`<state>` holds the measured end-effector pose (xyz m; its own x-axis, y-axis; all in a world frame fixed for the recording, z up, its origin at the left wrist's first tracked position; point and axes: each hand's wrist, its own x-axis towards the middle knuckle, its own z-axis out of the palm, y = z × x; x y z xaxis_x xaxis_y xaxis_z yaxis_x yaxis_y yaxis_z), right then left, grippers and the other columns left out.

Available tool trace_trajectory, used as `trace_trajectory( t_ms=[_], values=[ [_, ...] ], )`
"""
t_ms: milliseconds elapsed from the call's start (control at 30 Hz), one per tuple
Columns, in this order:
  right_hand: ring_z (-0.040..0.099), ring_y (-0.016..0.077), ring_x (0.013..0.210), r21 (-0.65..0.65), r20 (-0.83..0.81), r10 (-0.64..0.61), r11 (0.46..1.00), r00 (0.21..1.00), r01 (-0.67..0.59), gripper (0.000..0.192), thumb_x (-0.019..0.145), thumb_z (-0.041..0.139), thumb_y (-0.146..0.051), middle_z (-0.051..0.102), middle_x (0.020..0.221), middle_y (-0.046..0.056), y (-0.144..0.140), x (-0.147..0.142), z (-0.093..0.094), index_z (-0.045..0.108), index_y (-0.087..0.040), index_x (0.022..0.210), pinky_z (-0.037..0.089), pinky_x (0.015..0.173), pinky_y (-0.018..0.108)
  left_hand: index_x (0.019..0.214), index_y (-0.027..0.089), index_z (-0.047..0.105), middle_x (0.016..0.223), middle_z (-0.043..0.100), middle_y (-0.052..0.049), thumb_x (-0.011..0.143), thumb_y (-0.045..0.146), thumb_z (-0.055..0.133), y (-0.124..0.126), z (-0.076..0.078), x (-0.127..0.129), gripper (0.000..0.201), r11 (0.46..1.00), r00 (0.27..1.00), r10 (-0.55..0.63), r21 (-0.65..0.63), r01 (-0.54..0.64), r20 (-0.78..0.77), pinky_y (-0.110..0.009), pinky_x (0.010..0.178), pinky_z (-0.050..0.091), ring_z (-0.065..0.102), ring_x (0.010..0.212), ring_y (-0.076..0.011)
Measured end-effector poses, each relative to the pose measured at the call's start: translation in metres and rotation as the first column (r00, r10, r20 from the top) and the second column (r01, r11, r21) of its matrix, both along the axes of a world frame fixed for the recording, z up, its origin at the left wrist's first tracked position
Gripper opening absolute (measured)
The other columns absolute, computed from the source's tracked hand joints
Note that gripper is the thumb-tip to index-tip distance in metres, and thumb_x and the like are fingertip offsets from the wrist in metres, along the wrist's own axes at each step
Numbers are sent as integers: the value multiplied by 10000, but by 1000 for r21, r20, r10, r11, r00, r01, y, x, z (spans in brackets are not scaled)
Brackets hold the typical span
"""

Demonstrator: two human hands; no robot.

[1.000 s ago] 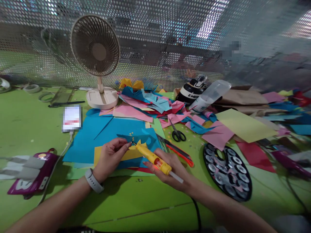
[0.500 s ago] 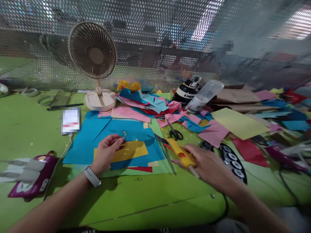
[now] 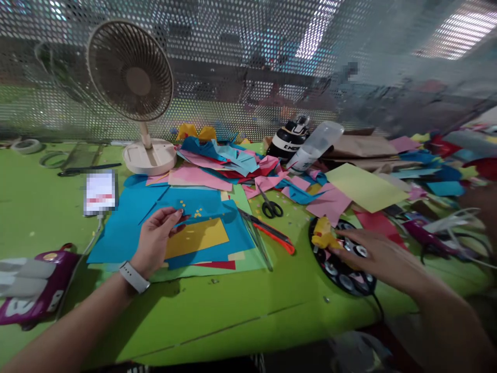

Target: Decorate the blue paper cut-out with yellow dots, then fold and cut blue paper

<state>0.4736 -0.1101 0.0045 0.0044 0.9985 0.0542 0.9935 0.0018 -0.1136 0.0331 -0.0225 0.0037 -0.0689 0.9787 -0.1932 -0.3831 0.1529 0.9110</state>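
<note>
My left hand [image 3: 157, 235] hovers over a yellow paper strip [image 3: 200, 237] lying on blue paper sheets [image 3: 116, 233]. Its thumb and forefinger are pinched together; what they hold, if anything, is too small to make out. Tiny yellow paper bits [image 3: 198, 212] are scattered beside the fingertips. Off to the right, my right hand [image 3: 373, 256] grips a yellow hot glue gun [image 3: 324, 235], partly hidden by the fingers, over a round black stand [image 3: 330, 272] with several pale circles. An orange box cutter [image 3: 275, 235] and black scissors [image 3: 272, 208] lie between the hands.
A fan [image 3: 151, 158] stands at the back left, near a phone [image 3: 100, 191] on a cable. Crumpled paper scraps [image 3: 217, 160], a black bottle [image 3: 287, 141] and a clear bottle [image 3: 316, 147] line the back. A purple device [image 3: 42, 290] sits front left.
My right hand has carried the glue gun rightward, from beside the box cutter to the black stand. My left hand stays pinched over the yellow strip. The camera view has shifted slightly right.
</note>
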Motion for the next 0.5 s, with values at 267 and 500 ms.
trace_trajectory(
  t_ms=[267, 500],
  values=[
    [622, 185, 795, 87, 278, 625, 740, 730, -667, 411, 833, 391, 1, 664, 1002, 85, 36, -132, -5, 611, -208, 1111, 455, 668, 300, 767, 166, 627, 796, 712, 4, 551, 302, 851, 3, -3, -2, 340, 1000, 1000, 18, 17, -18, 19, -250, 690, 517, 693, 789, -161],
    [500, 114, 524, -3, 252, 782, 589, 570, -808, 156, 857, 483, -137, 617, 758, 35, 54, -136, -11, 627, -182, 898, 290, 463, 243, 767, 158, 640, 791, 712, -2, 533, 279, 859, 6, -11, -2, 342, 1000, 998, 12, 2, -12, 68, -226, 643, 514, 690, 741, -149]
  ],
)
